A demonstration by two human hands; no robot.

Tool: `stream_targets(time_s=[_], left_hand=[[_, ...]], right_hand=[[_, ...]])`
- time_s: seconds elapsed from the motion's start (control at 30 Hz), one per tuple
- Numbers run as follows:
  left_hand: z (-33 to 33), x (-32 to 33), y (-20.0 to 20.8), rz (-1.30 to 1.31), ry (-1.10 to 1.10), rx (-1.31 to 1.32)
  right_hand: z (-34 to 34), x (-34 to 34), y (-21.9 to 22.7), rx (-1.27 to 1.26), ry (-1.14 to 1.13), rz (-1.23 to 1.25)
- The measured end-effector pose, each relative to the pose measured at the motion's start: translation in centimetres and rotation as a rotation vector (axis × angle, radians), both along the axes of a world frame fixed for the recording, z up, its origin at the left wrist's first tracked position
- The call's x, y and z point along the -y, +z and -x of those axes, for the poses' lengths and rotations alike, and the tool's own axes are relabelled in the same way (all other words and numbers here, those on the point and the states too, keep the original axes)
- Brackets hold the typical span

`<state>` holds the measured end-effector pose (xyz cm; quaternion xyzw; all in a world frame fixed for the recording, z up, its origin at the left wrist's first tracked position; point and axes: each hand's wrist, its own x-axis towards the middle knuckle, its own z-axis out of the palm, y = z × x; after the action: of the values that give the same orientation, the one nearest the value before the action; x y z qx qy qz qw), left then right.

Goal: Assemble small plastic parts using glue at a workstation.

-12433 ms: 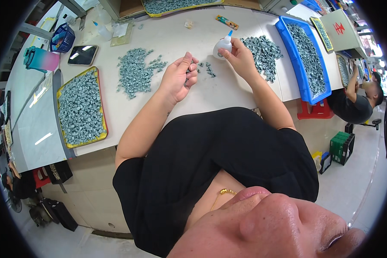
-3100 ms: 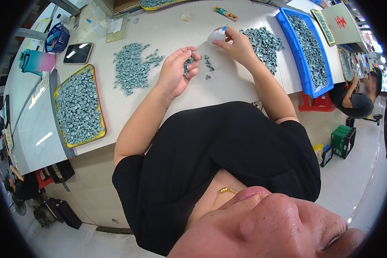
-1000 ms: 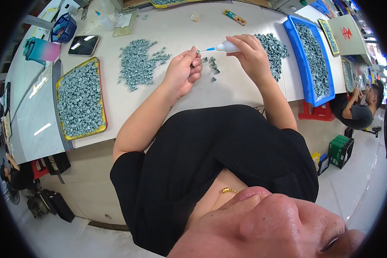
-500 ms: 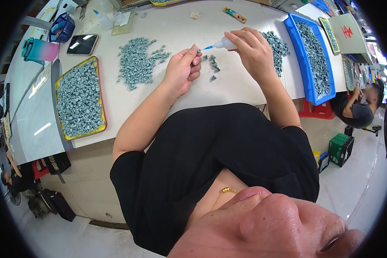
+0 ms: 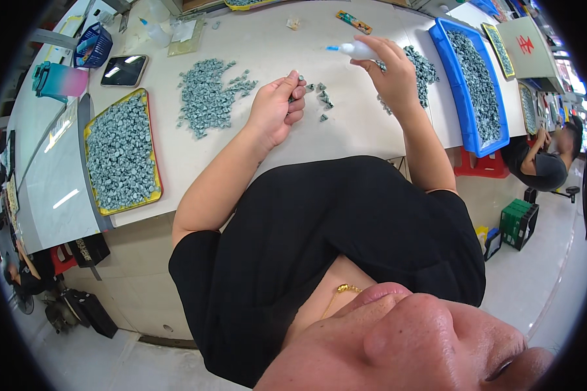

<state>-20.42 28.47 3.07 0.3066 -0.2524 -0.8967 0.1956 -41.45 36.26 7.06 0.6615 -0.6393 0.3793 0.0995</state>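
Note:
Between the thumb and forefinger of my left hand (image 5: 278, 107) is a small grey-green part (image 5: 301, 79); the other fingers are curled in. My right hand (image 5: 391, 68) grips a white squeeze bottle (image 5: 360, 50), tipped sideways, its blue nozzle (image 5: 333, 48) pointing left and standing apart from the part. A few loose grey-green parts (image 5: 325, 98) lie on the table between my hands. To the left spreads a pile of similar parts (image 5: 207, 98). Behind my right hand, another pile (image 5: 422, 72) is partly covered.
A yellow-rimmed tray (image 5: 157, 146) full of parts sits at the left. On the right stands a blue bin (image 5: 460, 111) of parts. A phone (image 5: 124, 70), a cup (image 5: 62, 79), a blue basket (image 5: 94, 47) and another bottle (image 5: 155, 32) are at the far left. A person (image 5: 544, 156) sits at the right.
My right hand has lifted the squeeze bottle up and to the right, taking its nozzle away from the small part. My left hand has stayed nearly still.

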Motion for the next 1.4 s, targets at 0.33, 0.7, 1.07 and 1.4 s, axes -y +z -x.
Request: stream_targets(time_s=[0.33, 0.7, 1.07, 1.4], left_hand=[[0.2, -0.3, -0.3, -0.030, -0.030, -0.009], [0.1, -0.2, -0.2, -0.063, -0.034, -0.021], [0.1, -0.2, 0.2, -0.049, -0.090, -0.116], [-0.1, -0.3, 0.4, -0.011, -0.119, -0.163]], right_hand=[[2.0, 1.3, -7.9, 0.760, 0.020, -0.375], [6.3, -0.8, -2.2, 0.265, -0.139, -0.422], [5.0, -1.8, -3.7, -0.116, -0.126, -0.566], [-0.4, -2.2, 0.7, 0.083, 0.108, -0.044]])
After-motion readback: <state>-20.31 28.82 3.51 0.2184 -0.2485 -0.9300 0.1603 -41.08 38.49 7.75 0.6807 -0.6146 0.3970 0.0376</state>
